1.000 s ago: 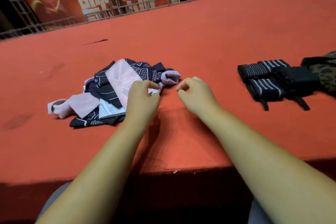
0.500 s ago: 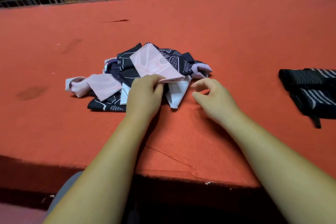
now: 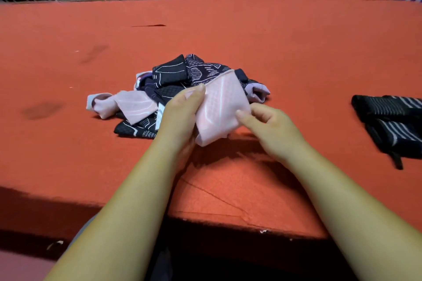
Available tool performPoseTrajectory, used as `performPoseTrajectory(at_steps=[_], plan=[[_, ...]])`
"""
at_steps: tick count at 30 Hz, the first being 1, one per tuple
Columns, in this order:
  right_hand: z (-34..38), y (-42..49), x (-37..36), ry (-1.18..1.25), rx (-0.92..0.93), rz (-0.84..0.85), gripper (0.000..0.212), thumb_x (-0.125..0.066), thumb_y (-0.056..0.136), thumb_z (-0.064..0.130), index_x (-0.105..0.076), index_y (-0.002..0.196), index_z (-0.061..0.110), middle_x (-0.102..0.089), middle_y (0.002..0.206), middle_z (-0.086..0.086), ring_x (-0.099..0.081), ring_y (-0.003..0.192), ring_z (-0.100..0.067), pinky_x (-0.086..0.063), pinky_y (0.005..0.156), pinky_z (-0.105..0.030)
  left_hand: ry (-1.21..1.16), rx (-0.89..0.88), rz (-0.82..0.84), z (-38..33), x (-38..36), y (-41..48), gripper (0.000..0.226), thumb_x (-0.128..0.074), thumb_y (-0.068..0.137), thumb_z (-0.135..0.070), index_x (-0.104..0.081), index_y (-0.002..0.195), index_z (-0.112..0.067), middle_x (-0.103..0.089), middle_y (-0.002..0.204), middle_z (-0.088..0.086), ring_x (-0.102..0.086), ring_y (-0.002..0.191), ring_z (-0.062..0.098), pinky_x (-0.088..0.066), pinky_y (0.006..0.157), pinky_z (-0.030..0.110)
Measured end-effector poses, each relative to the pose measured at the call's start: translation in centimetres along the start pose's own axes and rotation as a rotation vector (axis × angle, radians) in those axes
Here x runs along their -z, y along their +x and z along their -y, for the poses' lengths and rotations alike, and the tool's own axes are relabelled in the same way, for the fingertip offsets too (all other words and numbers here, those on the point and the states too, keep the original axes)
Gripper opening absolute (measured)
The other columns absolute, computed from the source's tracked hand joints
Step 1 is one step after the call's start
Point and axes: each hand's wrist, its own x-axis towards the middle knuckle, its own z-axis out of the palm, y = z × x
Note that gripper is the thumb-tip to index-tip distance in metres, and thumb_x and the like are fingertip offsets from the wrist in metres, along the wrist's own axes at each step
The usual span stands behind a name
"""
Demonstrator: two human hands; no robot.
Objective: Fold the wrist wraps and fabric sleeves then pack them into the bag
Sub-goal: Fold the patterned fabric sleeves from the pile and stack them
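Since half a second ago you have lifted the pink end of a sleeve (image 3: 221, 109) off the table (image 3: 228, 29); your left hand (image 3: 180, 116) now grips its left side with the thumb on top, and your right hand (image 3: 267, 125) pinches its right edge. That sleeve hangs between them near the table's front edge, with the pile (image 3: 173, 75) of crumpled sleeves just behind it and the striped wrist wraps (image 3: 388, 118) at the right edge, seemingly already folded. I judge sleeve folding barely begun: nothing is packed, and no bag is in view.
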Motion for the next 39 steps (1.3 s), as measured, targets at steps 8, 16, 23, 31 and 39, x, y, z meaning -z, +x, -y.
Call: performPoseTrajectory(at_steps=[8,16,23,31,39], plan=[[0.0,0.6,1.6,0.128,-0.146,-0.394,0.049,-0.065,0.105,0.044,-0.066,0.086,-0.001,-0.052,0.070,0.001,-0.041,0.063,-0.013,-0.030,0.057,-0.035,0.260,-0.117,0.203,1.4,-2.0,-1.4,0.061,-0.078,0.096,-0.007,-0.053,0.149,-0.024,-0.065,0.082,-0.003,-0.062,0.077,0.013,-0.054,0.068,0.029],[-1.3,-0.2,2.5,0.154,-0.206,-0.225,0.047,-0.079,0.097,0.028,-0.052,0.135,0.034,-0.079,0.115,0.006,-0.076,0.098,-0.003,-0.058,0.083,-0.027,0.480,-0.176,0.058,2.4,-2.2,-1.5,0.031,-0.085,0.090,-0.021,-0.076,0.118,-0.032,-0.079,0.099,-0.002,-0.076,0.096,0.016,-0.061,0.081,0.029],[-1.3,-0.1,3.6,-0.131,0.026,-0.161,0.033,-0.078,0.097,0.023,-0.072,0.128,0.030,-0.079,0.112,0.015,-0.072,0.105,-0.003,-0.056,0.097,-0.033,0.627,-0.331,0.015,1.5,-2.6,-1.4,0.021,-0.081,0.092,-0.018,-0.076,0.109,-0.029,-0.078,0.098,-0.015,-0.072,0.093,0.002,-0.056,0.085,0.023],[-0.8,-0.2,4.4,-0.157,0.032,-0.193,0.012,-0.075,0.100,0.025,-0.078,0.112,0.027,-0.079,0.095,0.011,-0.069,0.087,-0.003,-0.048,0.076,-0.017,0.721,-0.439,0.069,0.9,-2.5,-1.6,0.034,-0.085,0.089,-0.022,-0.076,0.121,-0.031,-0.075,0.104,-0.012,-0.067,0.092,0.007,-0.056,0.088,0.029],[-0.7,-0.2,4.5,-0.052,0.075,-0.100,0.033,-0.079,0.098,0.018,-0.071,0.129,0.026,-0.077,0.118,0.017,-0.071,0.104,0.003,-0.052,0.094,-0.020,0.773,-0.509,0.029,0.8,-2.8,-1.7,0.015,-0.082,0.091,-0.023,-0.081,0.105,-0.030,-0.068,0.090,-0.007,-0.063,0.086,0.010,-0.049,0.079,0.027]])
